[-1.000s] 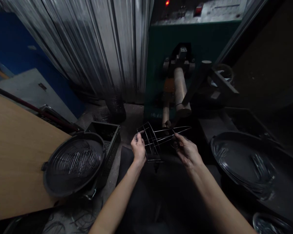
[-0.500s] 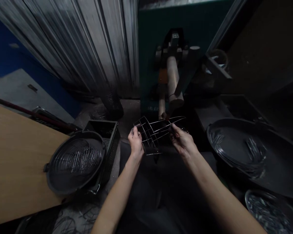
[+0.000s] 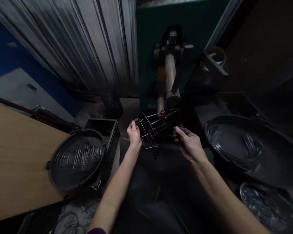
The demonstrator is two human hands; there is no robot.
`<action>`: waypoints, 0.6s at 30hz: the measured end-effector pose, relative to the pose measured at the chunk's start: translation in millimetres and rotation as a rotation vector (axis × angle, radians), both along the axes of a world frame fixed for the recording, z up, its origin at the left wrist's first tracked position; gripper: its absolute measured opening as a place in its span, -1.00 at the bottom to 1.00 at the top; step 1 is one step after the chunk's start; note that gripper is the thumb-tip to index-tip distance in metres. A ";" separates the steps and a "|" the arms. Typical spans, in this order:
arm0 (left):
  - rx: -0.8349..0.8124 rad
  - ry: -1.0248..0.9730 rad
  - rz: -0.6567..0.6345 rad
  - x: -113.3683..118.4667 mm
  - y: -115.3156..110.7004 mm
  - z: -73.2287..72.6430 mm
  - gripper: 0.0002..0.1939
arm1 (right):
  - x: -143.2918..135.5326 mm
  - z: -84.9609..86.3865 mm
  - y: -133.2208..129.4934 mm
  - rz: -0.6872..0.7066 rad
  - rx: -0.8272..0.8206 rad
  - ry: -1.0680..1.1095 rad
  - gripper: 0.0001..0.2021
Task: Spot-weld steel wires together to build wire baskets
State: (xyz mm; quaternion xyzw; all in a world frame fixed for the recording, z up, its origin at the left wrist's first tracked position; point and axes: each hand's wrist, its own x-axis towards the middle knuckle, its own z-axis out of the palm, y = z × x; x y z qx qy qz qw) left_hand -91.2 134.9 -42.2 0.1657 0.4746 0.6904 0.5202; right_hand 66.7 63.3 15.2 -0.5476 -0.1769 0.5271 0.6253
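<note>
metal wire frame (image 3: 149, 128), at the glowing tip of the lower rod (image 3: 160, 103); the left hand (image 3: 134, 134) pinches its left edge between fingers, presumably to steady it clear of heat. right hand (image 3: 189, 144): apart, fingers curled; whether they pinch anything cannot be told.

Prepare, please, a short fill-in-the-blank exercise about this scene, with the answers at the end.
The wire frame is gripped by the person's ____ hand.
The machine has a dark ____ front panel.
In the picture, the machine appears to the ____ of the corrugated wall.

Missing words: left; green; right.
</note>
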 end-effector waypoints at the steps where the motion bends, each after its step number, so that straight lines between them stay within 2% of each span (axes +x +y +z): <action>1: 0.006 0.005 -0.006 -0.1 -0.4 -0.8 -0.74 | -3.0 2.9 -6.3 0.082 0.038 -0.086 -0.72; 3: 0.025 0.023 -0.011 -0.9 -6.6 -4.4 -0.72 | -9.5 11.5 -18.4 0.258 0.110 -0.290 -0.73; 5: 0.044 0.068 0.004 -2.1 -22.3 -10.9 -0.68 | -14.4 21.4 -24.4 0.358 0.180 -0.488 -0.81; 7: 0.067 0.169 -0.013 -3.1 -46.3 -19.8 -0.67 | -15.0 27.6 -20.0 0.343 0.243 -0.642 -0.87; 9: 0.109 0.318 -0.102 -4.2 -72.8 -29.2 -0.71 | -10.7 25.8 -5.9 0.339 0.230 -0.744 -0.87; 12: 0.238 0.509 -0.325 -8.8 -101.3 -40.3 -0.85 | 0.8 7.5 16.9 0.441 0.112 -0.772 -0.97; 14: 0.295 0.551 -0.394 -16.4 -106.6 -46.0 -0.87 | 6.8 -10.1 20.9 0.512 0.068 -0.713 -0.86; 16: 0.203 0.514 -0.300 -27.3 -100.6 -51.3 -0.80 | 8.6 -27.7 12.3 0.549 0.089 -0.665 -0.82; 18: -0.019 0.369 -0.215 -38.7 -87.1 -55.2 -0.70 | 5.8 -43.7 -6.1 0.584 0.129 -0.668 -0.81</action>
